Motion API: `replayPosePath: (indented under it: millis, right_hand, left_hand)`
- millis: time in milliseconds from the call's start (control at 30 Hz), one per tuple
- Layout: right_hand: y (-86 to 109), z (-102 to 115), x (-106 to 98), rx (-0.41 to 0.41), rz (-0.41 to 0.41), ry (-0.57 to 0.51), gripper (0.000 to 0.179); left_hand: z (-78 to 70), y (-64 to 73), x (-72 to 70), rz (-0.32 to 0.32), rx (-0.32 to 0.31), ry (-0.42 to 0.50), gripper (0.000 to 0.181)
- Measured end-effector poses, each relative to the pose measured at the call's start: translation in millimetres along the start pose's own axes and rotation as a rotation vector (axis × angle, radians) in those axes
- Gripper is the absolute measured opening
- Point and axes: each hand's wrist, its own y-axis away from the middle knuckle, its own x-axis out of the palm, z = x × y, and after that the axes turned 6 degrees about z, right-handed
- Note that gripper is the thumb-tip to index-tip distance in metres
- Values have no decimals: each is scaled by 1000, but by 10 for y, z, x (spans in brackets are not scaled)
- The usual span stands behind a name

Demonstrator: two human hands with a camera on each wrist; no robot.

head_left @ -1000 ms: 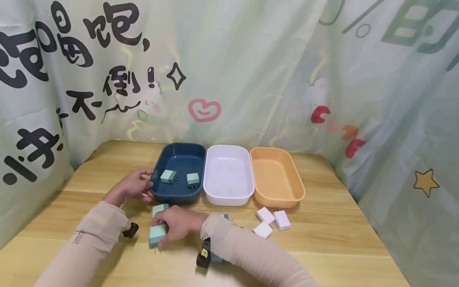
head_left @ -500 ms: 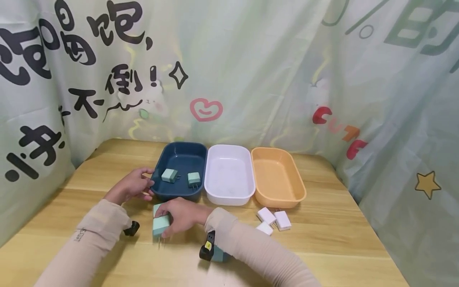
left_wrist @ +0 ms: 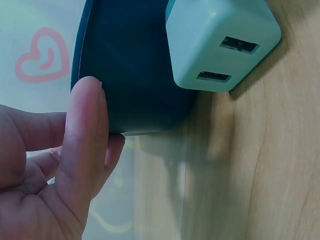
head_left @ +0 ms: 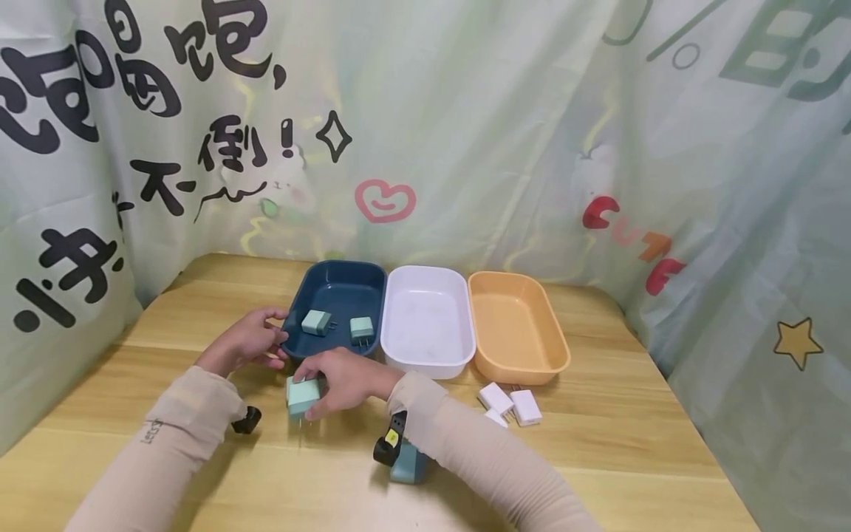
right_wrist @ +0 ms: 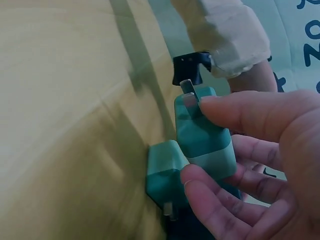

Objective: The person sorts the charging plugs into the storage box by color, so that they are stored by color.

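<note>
My right hand pinches a mint-and-teal charger plug between thumb and fingers, its prongs toward me, just in front of the navy tray. In the right wrist view, the held plug overlaps a second green charger plug, whose prongs point the other way. In the left wrist view, a green charger plug shows two USB slots close to the tray. My left hand touches the tray's left side with relaxed fingers, its thumb at the rim. Two more green plugs lie inside this tray.
A white tray and an orange tray stand in a row beside the navy one. Several white charger plugs lie before the orange tray. A blue-teal plug sits partly under my right wrist. A printed curtain hangs behind the table.
My right hand has moved away from me toward the navy tray with the pinched charger plug. More of the blue-teal plug shows under my wrist. My left hand stays at the tray.
</note>
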Motion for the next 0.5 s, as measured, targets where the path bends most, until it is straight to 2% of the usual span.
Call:
replayPosePath:
  millis: [167,500]
  right_hand:
    - [4,-20,-72,-13,-15,-44,48]
    - [-1,-81,-225,18,-36,-139,49]
  left_hand:
    - [-13,7,-12,-6,-22,-12,54]
    - [-20,9,3,-5,2,9,53]
